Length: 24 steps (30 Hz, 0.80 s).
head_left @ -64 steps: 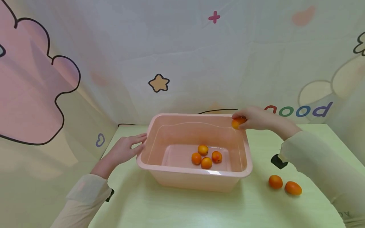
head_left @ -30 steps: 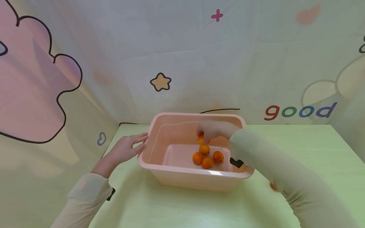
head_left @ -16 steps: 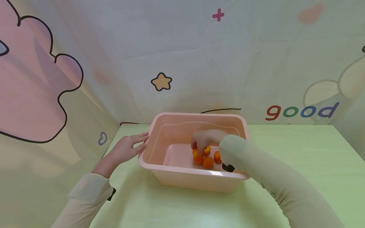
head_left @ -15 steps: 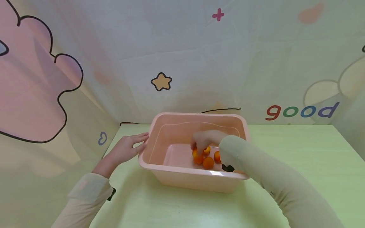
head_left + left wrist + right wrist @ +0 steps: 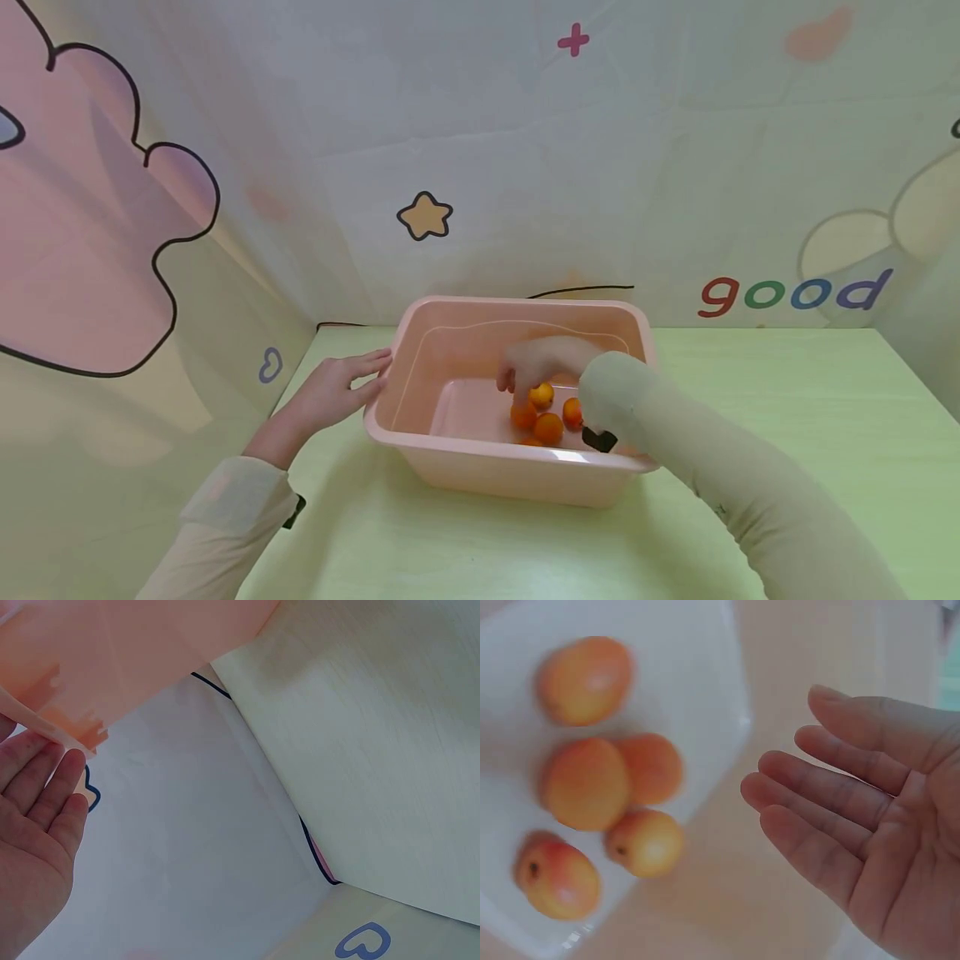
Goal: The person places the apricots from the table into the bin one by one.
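A pink plastic basin (image 5: 495,492) stands on the table, with several orange-yellow apricots on its floor. My left hand (image 5: 333,396) rests at the basin's left rim with nearly straight fingers; in the left wrist view those fingers (image 5: 56,780) lie against the rim's underside. Inside the basin, my right hand (image 5: 536,362) hovers low over the fruit and partly overlaps it. Seen from the right wrist, this hand (image 5: 855,802) is spread with nothing in it, apart from the apricots (image 5: 589,784). One apricot (image 5: 532,442) is mostly hidden behind the basin's front rim.
The pale green table (image 5: 765,392) extends to both sides of the basin. Behind it hangs a printed cloth backdrop (image 5: 525,167). My right sleeve (image 5: 720,467) crosses the basin's right rim and covers part of the table.
My right hand carried an apricot from above the right rim into the basin and let go. That apricot now lies near the front wall. My left hand has stayed at the rim.
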Available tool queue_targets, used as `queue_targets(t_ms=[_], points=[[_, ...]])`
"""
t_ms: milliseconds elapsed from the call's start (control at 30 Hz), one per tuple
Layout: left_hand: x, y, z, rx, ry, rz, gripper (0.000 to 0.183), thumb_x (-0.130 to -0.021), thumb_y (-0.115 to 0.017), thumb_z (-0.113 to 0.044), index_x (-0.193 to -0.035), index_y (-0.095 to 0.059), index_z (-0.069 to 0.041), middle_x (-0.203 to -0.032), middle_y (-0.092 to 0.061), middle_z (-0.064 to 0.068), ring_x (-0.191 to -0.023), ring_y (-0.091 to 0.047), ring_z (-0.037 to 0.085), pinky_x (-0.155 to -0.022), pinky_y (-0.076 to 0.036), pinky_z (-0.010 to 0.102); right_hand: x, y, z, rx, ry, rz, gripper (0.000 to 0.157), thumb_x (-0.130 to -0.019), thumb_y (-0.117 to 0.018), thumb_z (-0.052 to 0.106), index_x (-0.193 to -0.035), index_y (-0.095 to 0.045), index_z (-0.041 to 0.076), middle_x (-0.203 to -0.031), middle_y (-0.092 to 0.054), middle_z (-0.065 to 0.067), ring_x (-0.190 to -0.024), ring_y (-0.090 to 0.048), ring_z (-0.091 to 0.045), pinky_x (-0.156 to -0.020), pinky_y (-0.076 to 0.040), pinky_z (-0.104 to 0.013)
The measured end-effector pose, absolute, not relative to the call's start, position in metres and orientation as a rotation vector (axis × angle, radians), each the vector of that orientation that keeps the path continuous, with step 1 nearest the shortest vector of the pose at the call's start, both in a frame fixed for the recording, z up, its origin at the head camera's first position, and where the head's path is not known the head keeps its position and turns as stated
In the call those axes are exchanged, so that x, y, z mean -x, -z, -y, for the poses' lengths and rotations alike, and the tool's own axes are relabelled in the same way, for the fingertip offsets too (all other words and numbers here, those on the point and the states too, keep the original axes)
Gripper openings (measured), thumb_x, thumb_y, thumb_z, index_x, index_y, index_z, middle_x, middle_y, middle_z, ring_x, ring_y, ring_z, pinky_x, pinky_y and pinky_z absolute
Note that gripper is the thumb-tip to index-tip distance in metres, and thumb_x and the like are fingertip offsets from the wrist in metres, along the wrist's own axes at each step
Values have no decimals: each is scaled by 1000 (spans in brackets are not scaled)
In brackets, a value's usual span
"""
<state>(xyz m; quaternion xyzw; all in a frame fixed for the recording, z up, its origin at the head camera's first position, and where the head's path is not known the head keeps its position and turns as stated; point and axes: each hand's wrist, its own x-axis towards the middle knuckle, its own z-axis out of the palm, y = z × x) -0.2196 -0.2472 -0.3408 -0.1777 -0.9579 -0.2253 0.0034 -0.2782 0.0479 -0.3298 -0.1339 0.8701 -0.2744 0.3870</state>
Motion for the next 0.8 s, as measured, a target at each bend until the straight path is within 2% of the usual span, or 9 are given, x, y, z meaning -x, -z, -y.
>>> queue_targets(t_ms=[133, 233, 367, 467, 600, 800], points=[[220, 342, 247, 559, 705, 3001, 46, -88, -53, -28, -129, -45, -11, -134, -45, 7, -121, -43, 30, -91, -41, 47, 278, 307, -61, 456, 693, -2244, 34, -73, -60, 12, -104, -57, 24, -109, -54, 7, -107, -44, -16, -87, -39, -39], [220, 341, 247, 557, 698, 3002, 46, -88, -53, -28, -130, -45, -11, -134, -45, 7, -121, -43, 30, -91, -40, 47, 283, 293, -69, 681, 551, -2317, 37, -78, -60, 13, -113, -55, 21, -114, -54, 6, -108, -47, -16, -94, -38, -36], [220, 340, 246, 573, 682, 2994, 44, -88, -53, -26, -129, -46, -10, -133, -45, 7, -120, -44, 30, -90, -41, 46, 284, 280, -91, 869, 476, -2417, 38, -80, -60, 14, -117, -54, 13, -114, -56, -2, -103, -52, -20, -89, -44, -35], [220, 340, 245, 589, 669, 2987, 43, -88, -53, -24, -128, -47, -8, -133, -45, 6, -119, -45, 28, -86, -43, 42, 279, 275, -116, 923, 505, -2491, 35, -81, -61, 13, -115, -56, 9, -112, -58, -7, -99, -54, -22, -82, -48, -35], [219, 340, 245, 585, 667, 2991, 43, -88, -53, -24, -128, -47, -8, -134, -45, 5, -118, -46, 28, -80, -43, 37, 271, 273, -152, 876, 593, -2572, 33, -81, -61, 13, -113, -57, 8, -112, -58, -10, -96, -54, -22, -76, -50, -33], [219, 339, 244, 579, 680, 2994, 44, -88, -53, -25, -128, -47, -7, -133, -45, 6, -119, -45, 30, -85, -43, 43, 257, 277, -201, 793, 711, -2639, 37, -81, -62, 19, -115, -55, 6, -113, -56, -12, -94, -54, -21, -72, -50, -33]])
